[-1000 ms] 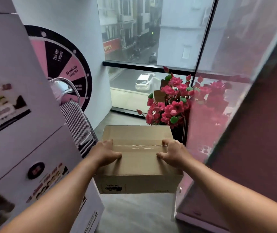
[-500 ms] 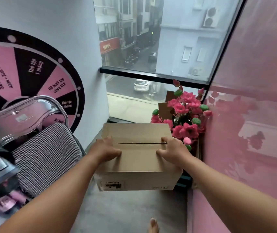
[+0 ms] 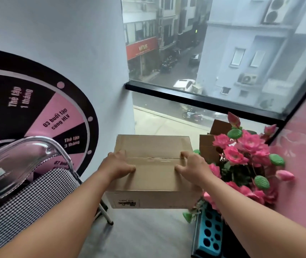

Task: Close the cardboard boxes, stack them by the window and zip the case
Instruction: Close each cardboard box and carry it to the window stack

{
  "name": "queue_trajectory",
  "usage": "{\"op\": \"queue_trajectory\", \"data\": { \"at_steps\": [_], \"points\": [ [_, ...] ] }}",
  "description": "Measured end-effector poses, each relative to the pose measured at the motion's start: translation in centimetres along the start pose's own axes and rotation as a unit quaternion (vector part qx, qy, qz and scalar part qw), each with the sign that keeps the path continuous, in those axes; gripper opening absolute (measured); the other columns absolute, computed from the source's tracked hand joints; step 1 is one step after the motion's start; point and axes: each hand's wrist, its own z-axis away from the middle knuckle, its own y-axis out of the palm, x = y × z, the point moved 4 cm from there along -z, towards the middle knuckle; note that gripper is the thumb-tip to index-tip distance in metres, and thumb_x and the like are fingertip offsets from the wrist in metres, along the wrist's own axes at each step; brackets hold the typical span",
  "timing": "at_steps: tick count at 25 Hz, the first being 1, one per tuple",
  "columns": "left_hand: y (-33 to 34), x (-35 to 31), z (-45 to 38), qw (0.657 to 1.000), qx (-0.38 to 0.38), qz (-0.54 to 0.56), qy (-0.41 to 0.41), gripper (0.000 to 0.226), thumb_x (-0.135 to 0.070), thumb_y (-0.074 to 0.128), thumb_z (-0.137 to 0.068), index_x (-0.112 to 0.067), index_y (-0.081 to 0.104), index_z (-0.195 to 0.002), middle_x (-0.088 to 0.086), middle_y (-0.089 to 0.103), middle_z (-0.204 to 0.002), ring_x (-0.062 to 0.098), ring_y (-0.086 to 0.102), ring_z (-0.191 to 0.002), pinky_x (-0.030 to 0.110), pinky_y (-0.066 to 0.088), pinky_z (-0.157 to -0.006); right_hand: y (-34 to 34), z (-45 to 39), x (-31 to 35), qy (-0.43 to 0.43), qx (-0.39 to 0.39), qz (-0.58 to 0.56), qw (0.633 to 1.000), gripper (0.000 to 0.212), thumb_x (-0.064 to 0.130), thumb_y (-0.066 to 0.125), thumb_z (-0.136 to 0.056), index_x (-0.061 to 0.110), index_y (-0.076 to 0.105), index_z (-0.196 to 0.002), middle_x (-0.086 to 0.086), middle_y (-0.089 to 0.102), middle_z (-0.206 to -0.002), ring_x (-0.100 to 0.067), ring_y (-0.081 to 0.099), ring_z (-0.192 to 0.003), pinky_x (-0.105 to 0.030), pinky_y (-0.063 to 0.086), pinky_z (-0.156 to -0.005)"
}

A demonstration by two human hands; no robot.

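A closed brown cardboard box [image 3: 154, 175] is carried in the air above the grey floor, close to the window [image 3: 213, 58]. My left hand [image 3: 117, 164] grips its left side, thumb across the top flap. My right hand [image 3: 192, 166] grips the right side the same way, fingers curled over the edge. The top flaps meet in a seam across the middle. A second, open cardboard box [image 3: 210, 144] stands behind the flowers by the glass. No case is in view.
Pink artificial flowers [image 3: 245, 157] fill the right corner beside a pink wall [image 3: 302, 164]. A blue holed tray [image 3: 210, 233] lies below them. A chair [image 3: 24, 183] with a clear back stands at left before a prize wheel [image 3: 42, 116]. Grey floor [image 3: 139, 233] lies under the box.
I have walked closer to the window with the box still held in both hands. The chair and wheel have slid left and the flowers now sit right beside the box.
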Motion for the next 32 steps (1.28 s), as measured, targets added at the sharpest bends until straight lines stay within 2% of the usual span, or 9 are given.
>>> {"op": "queue_trajectory", "data": {
  "at_steps": [5,10,16,20,26,30,32],
  "points": [
    [-1.0,0.9,-12.5,1.0,0.016,0.005,-0.001,0.051,-0.051,0.066,-0.066,-0.025,0.052,-0.108,0.008,0.059,-0.106,0.028,0.059,-0.096,0.039,0.053,-0.087,2.7,-11.7,1.0,0.021,0.036,0.023,0.999,0.049,0.043,0.07,-0.083,0.024,0.058,-0.125,-0.01,0.062,-0.124,-0.029,0.057,-0.116,-0.033,0.045,-0.095],
    [-2.2,1.2,-23.9,0.999,0.038,0.008,0.009,0.056,-0.05,0.068,-0.07,-0.025,0.051,-0.117,0.01,0.056,-0.112,0.029,0.056,-0.103,0.037,0.051,-0.09,3.8,-21.7,1.7,0.058,0.046,0.023,0.997,0.056,0.043,0.071,-0.082,0.025,0.054,-0.132,-0.011,0.06,-0.126,-0.029,0.056,-0.117,-0.036,0.045,-0.099],
    [-1.4,1.0,-35.7,0.997,0.07,-0.011,-0.012,0.064,-0.051,0.068,-0.069,-0.027,0.045,-0.124,0.009,0.048,-0.113,0.031,0.057,-0.101,0.035,0.048,-0.085,7.1,-32.6,-0.5,0.105,0.057,0.004,0.993,0.067,0.044,0.071,-0.081,0.023,0.049,-0.141,-0.014,0.057,-0.13,-0.032,0.055,-0.12,-0.035,0.044,-0.098],
    [1.4,1.2,-44.3,0.995,0.092,-0.021,-0.038,0.058,-0.046,0.066,-0.072,-0.027,0.042,-0.121,0.008,0.043,-0.112,0.032,0.058,-0.095,0.036,0.051,-0.085,11.1,-41.1,-3.1,0.118,0.08,-0.004,0.99,0.063,0.044,0.069,-0.081,0.022,0.052,-0.137,-0.013,0.057,-0.127,-0.033,0.057,-0.115,-0.035,0.045,-0.091],
    [7.6,4.3,-55.4,0.992,0.11,0.005,-0.06,0.06,-0.039,0.071,-0.075,-0.026,0.041,-0.126,0.005,0.037,-0.112,0.029,0.059,-0.091,0.031,0.047,-0.079,19.0,-51.1,-7.1,0.159,0.103,-0.024,0.982,0.061,0.041,0.072,-0.079,0.026,0.05,-0.134,-0.012,0.053,-0.126,-0.032,0.057,-0.112,-0.033,0.044,-0.091],
    [13.6,9.0,-61.5,0.988,0.132,0.015,-0.08,0.07,-0.039,0.077,-0.072,-0.025,0.042,-0.131,0.003,0.036,-0.111,0.027,0.056,-0.093,0.029,0.044,-0.08,26.3,-55.5,-9.9,0.189,0.128,-0.028,0.973,0.058,0.037,0.068,-0.079,0.031,0.046,-0.132,-0.005,0.044,-0.113,-0.026,0.052,-0.091,-0.032,0.041,-0.079],
    [17.1,11.2,-64.5,0.986,0.145,0.007,-0.077,0.073,-0.041,0.077,-0.07,-0.026,0.043,-0.133,0.005,0.04,-0.115,0.028,0.056,-0.099,0.03,0.047,-0.084,30.2,-56.9,-11.7,0.202,0.132,-0.025,0.97,0.055,0.033,0.066,-0.08,0.031,0.045,-0.13,-0.004,0.041,-0.111,-0.024,0.049,-0.086,-0.032,0.04,-0.077]
  ]
}}
